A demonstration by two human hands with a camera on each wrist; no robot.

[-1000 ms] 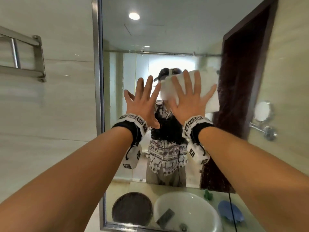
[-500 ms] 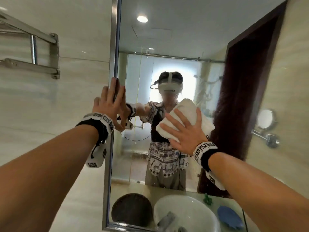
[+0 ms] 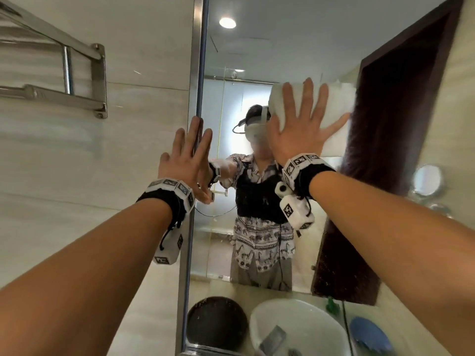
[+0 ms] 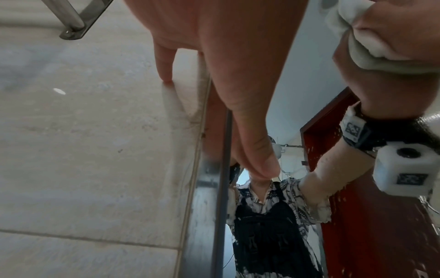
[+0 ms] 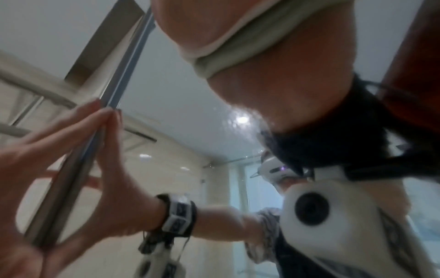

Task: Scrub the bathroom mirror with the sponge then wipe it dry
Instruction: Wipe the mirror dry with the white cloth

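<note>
White folded cloth (image 3: 334, 109) sits flat against the upper mirror (image 3: 257, 60) under my right hand (image 3: 298, 129), fingers spread wide and pressing, not gripping. Being soft and light, it should bunch unless pressure goes through its centre. My left hand (image 3: 185, 155) braces flat, fingers straight, on the mirror's metal edge (image 3: 199, 73).

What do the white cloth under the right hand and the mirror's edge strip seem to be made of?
White cloth: probably soft terry cotton, matte; it folds thickly and looks fuzzy under the right hand. Edge strip: apparently brushed metal, perhaps stainless steel; grey with streaked reflections.
</note>
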